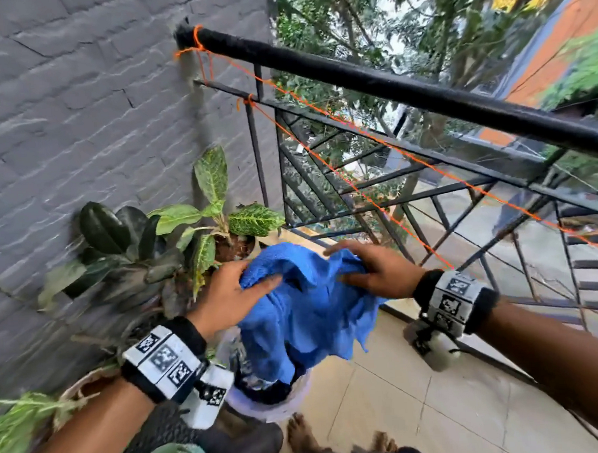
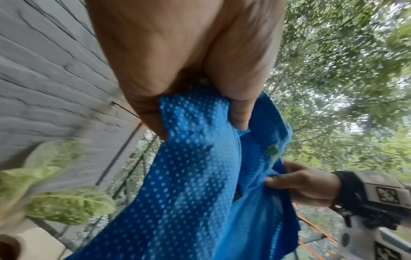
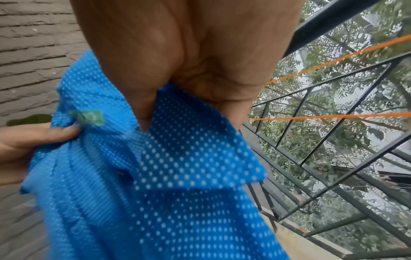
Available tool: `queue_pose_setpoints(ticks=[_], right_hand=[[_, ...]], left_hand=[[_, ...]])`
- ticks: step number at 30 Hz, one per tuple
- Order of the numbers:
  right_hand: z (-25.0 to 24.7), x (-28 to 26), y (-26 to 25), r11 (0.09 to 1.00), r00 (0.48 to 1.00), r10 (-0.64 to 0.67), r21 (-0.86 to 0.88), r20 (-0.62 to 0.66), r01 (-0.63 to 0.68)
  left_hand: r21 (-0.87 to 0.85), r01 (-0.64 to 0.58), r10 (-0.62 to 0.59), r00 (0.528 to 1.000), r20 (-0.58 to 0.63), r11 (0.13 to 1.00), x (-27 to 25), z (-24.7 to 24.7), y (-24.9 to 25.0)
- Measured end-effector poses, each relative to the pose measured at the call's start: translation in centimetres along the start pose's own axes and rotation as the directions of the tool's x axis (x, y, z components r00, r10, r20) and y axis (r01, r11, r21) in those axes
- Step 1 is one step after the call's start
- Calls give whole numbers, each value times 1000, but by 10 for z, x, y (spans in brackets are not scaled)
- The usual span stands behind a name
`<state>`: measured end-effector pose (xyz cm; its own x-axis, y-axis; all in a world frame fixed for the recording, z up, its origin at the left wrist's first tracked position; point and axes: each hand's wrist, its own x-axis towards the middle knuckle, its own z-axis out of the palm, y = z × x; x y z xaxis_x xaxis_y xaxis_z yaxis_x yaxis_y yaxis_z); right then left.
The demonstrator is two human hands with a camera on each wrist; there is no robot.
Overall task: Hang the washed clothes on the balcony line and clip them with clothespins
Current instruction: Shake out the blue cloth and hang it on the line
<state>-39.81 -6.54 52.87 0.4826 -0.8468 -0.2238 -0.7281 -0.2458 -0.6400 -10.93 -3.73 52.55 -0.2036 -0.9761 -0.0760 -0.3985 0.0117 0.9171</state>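
Note:
A blue mesh garment (image 1: 308, 304) with small pale dots hangs between my two hands, its lower end still inside a pale bucket (image 1: 264, 407) on the floor. My left hand (image 1: 240, 287) pinches its left top edge, thumb over the cloth (image 2: 189, 158). My right hand (image 1: 364, 268) grips the right top edge (image 3: 189, 158), beside a small green label (image 3: 89, 117). Two orange lines (image 1: 372, 139) run along the black railing (image 1: 404, 88), beyond and above the garment. No clothespins show.
Potted plants (image 1: 202, 230) crowd the corner by the grey brick wall (image 1: 80, 116) on the left. Dark clothes lie in the bucket. My bare feet (image 1: 300, 435) stand on beige tiles (image 1: 435, 408). Trees lie beyond the railing.

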Motion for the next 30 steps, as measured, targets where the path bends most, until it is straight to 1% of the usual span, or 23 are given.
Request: queue_pose_setpoints(ticks=[1,3,4,6,7,8,10,12,13,15,17,18,19,20,21,22,23,24,25,26,28,30], right_hand=[[3,-4,-2,999,1000,-23,28,11,23],[11,-10,-8,986,994,-110,131,14,108],[13,-14,-8,978,989,-148,149,-7,148],[14,-21,-10,973,979,-198,110,-53,203],[10,-23,-14,973,973,-220,53,-68,223],[3,-34,-10,973,969,-231,-9,-85,232],[-5,-35,-15,964,964,-247,-127,-97,234],[-24,-50,-11,945,954,-284,-198,-96,261],[-31,-57,-11,940,951,-298,-198,-86,277],[-46,-71,-13,934,938,-339,-145,-78,326],[-64,-84,-16,927,925,-370,-92,-83,363],[-74,-87,-20,921,915,-390,-66,-101,385],[-86,-95,-25,911,903,-413,-42,-123,411],[-97,-98,-32,893,883,-449,-25,-140,450],[-110,-104,-39,866,854,-498,-30,-152,499],[-118,-107,-48,837,825,-545,-46,-150,545],[-126,-111,-56,807,794,-590,-64,-146,587],[-133,-117,-62,785,773,-619,-76,-138,615],[-137,-121,-66,767,757,-641,-79,-128,636],[-141,-128,-67,753,742,-657,-85,-134,652],[-151,-137,-66,750,733,-659,-74,-170,657],[-165,-149,-61,759,727,-638,-47,-253,649]], left_hand=[[-3,-36,36,999,39,999,1,13,6],[-6,-82,82,990,113,997,2,33,20],[15,-115,112,985,132,993,2,44,26],[52,-178,171,979,114,983,1,65,33],[65,-187,182,980,78,980,2,72,34],[52,-185,182,982,54,981,1,86,39],[-3,-185,185,983,8,983,-1,88,31],[-58,-177,178,984,27,983,-7,101,31],[-99,-165,171,984,50,981,-10,106,28],[-146,-119,137,984,116,982,-19,117,30],[-193,-11,42,987,157,981,-30,131,32],[-182,50,-18,985,174,982,-36,141,34],[-181,127,-88,974,210,975,-43,157,35],[-162,201,-154,952,265,966,-49,170,38],[-116,259,-216,932,291,959,-50,188,37],[-113,275,-233,928,290,955,-51,205,36],[-132,295,-256,933,251,946,-47,221,37],[-194,322,-287,939,187,927,-44,240,43],[-227,321,-305,947,105,920,-40,255,49],[-231,273,-279,960,4,934,-37,271,58],[-120,193,-212,962,-173,974,-32,291,75],[-44,178,-183,927,-327,983,-30,304,68]])
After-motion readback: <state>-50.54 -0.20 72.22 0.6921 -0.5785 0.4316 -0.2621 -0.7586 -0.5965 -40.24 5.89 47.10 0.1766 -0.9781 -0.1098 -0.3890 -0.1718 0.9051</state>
